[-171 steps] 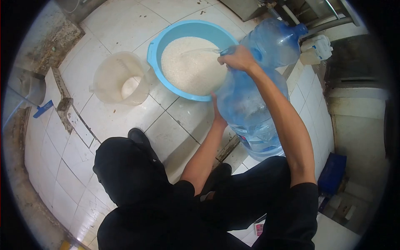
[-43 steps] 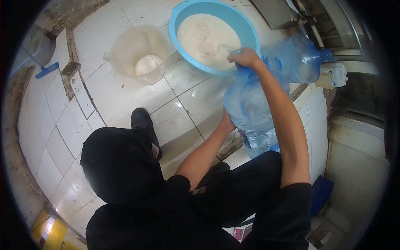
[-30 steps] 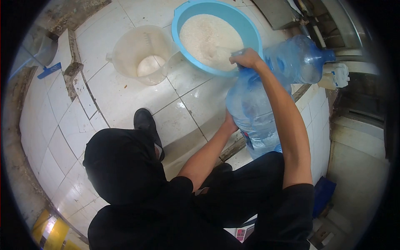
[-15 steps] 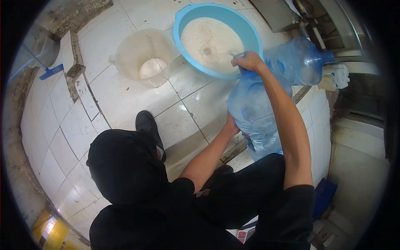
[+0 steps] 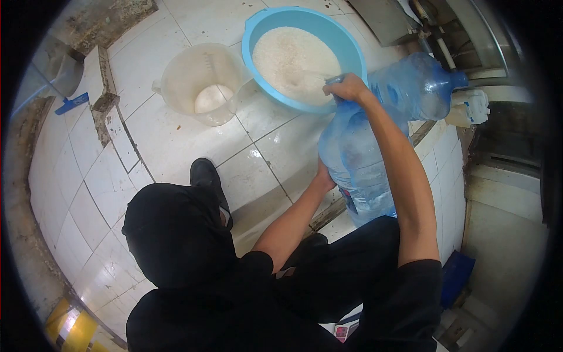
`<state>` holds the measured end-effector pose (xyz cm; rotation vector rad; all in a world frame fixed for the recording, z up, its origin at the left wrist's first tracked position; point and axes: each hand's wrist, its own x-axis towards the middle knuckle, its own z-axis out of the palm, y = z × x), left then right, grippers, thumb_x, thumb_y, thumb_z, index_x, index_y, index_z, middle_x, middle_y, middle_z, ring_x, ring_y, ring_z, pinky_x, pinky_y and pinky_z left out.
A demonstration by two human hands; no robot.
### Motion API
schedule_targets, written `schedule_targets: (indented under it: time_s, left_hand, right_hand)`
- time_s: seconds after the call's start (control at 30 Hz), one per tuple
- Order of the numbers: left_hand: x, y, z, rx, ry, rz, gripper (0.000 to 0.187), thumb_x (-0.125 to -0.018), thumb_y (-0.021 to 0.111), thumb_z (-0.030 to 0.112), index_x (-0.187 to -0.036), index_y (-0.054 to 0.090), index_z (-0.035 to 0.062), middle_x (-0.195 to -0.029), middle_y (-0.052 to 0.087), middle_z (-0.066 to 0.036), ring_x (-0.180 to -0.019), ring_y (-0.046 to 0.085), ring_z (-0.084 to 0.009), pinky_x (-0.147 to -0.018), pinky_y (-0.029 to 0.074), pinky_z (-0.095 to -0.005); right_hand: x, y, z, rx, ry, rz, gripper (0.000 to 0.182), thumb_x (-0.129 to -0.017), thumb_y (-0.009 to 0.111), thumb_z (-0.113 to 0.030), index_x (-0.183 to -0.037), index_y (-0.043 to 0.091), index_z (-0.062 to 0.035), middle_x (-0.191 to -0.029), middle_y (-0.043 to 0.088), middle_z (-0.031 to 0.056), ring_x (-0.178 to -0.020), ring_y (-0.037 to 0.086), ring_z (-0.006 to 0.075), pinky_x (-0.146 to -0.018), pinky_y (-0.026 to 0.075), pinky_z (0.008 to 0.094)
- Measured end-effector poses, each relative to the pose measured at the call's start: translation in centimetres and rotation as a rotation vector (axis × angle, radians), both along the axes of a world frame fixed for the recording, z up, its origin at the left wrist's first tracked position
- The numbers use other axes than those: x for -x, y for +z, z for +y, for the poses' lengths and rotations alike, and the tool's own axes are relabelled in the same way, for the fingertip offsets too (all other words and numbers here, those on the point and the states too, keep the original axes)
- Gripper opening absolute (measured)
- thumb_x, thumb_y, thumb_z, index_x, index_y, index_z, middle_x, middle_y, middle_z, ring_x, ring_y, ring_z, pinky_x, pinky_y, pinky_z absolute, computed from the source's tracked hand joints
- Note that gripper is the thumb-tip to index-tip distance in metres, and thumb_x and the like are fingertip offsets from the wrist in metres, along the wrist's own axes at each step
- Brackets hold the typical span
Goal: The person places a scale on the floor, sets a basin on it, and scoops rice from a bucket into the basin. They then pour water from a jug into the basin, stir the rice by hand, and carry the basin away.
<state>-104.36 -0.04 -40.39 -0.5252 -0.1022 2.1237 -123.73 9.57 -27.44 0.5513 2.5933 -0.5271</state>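
Note:
A large blue-tinted water jug [image 5: 362,155] lies tilted, its neck pointing over the near edge of a light-blue basin [image 5: 258,44]. My right hand [image 5: 350,88] is closed around the jug's neck. Lower down, my left hand [image 5: 324,176] is wrapped against the jug's side and supports it; part of that hand is hidden behind the jug. From the mouth, a clear stream of water runs into the white grains [image 5: 293,53], which look like rice, in the basin. The stream makes a small hollow in them.
A translucent measuring bucket [image 5: 182,76] with something white in its bottom stands left of the basin. A second blue jug [image 5: 419,85] lies at the right, near a white plastic container [image 5: 476,107]. A blue squeegee [image 5: 73,103] rests by the left ledge.
Water keeps running from the jug, and the hollow in the grains has changed shape and looks more washed out. Both hands keep their hold on the jug, almost in place.

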Motion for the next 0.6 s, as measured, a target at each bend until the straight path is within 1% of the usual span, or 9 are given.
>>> schedule_targets:
  time_s: [0.03,0.1,0.17,0.23,0.37,0.47,0.6]
  left_hand:
    - [-0.1,0.1,0.0,0.03,-0.003,-0.004,0.069,-0.094,0.039,0.058,-0.137,0.047,0.0052,-0.136,0.053,-0.016,-0.121,0.054,-0.0338,-0.104,0.042,-0.0519]
    - [0.0,-0.1,-0.1,0.001,-0.01,0.014,0.069,-0.094,0.039,0.058,-0.138,0.047,0.0055,-0.136,0.053,-0.016,-0.121,0.054,-0.0335,-0.104,0.042,-0.0521]
    - [-0.1,-0.4,0.0,-0.028,-0.017,0.031,0.069,-0.094,0.039,0.058,-0.138,0.047,0.0058,-0.136,0.053,-0.016,-0.121,0.053,-0.0332,-0.103,0.043,-0.0523]
    - [0.0,0.1,-0.1,0.017,-0.004,0.047,0.069,-0.094,0.039,0.059,-0.136,0.049,0.0056,-0.133,0.055,-0.016,-0.12,0.054,-0.033,-0.104,0.043,-0.052]
    - [0.0,0.0,-0.1,0.01,-0.029,0.009,0.069,-0.094,0.039,0.059,-0.136,0.049,0.0055,-0.132,0.056,-0.015,-0.12,0.055,-0.0326,-0.105,0.042,-0.0513]
    - [-0.2,-1.0,0.4,-0.019,0.008,-0.018,0.069,-0.094,0.039,0.059,-0.136,0.049,0.0052,-0.131,0.057,-0.016,-0.12,0.055,-0.0323,-0.105,0.042,-0.0502]
    - [-0.3,-0.8,0.4,0.024,0.022,0.044,0.067,-0.094,0.039,0.058,-0.134,0.051,0.0052,-0.131,0.057,-0.016,-0.118,0.057,-0.0326,-0.104,0.043,-0.0504]
  right_hand:
    - [0.0,0.0,0.0,-0.002,-0.001,-0.017,0.048,-0.058,0.076,-0.038,-0.082,0.072,0.0033,-0.083,0.07,0.0144,-0.077,0.066,0.0261,-0.071,0.051,0.0337]
    - [0.2,-0.3,0.2,-0.004,-0.002,-0.035,0.05,-0.058,0.076,-0.039,-0.085,0.072,0.0037,-0.085,0.07,0.0144,-0.079,0.066,0.0263,-0.072,0.051,0.0336]
    - [0.1,-0.8,0.5,0.017,0.028,0.027,0.048,-0.058,0.076,-0.039,-0.083,0.072,0.0022,-0.083,0.07,0.0141,-0.077,0.065,0.0254,-0.071,0.051,0.0335]
    - [0.0,-0.2,0.3,0.017,0.021,0.004,0.047,-0.058,0.076,-0.039,-0.082,0.072,0.0016,-0.081,0.069,0.014,-0.076,0.065,0.0251,-0.07,0.051,0.0335]
    - [0.1,0.0,0.1,0.056,-0.002,-0.04,0.043,-0.059,0.075,-0.039,-0.078,0.072,0.0002,-0.076,0.068,0.013,-0.071,0.064,0.0237,-0.067,0.05,0.0332]
    - [0.3,-1.3,0.9,0.006,0.019,0.026,0.041,-0.06,0.075,-0.037,-0.078,0.072,-0.0003,-0.074,0.068,0.0115,-0.07,0.064,0.0221,-0.066,0.05,0.0328]
    - [0.2,-0.7,0.6,0.013,0.012,-0.018,0.041,-0.06,0.075,-0.037,-0.077,0.072,0.0,-0.074,0.068,0.0112,-0.069,0.063,0.0218,-0.065,0.049,0.0325]
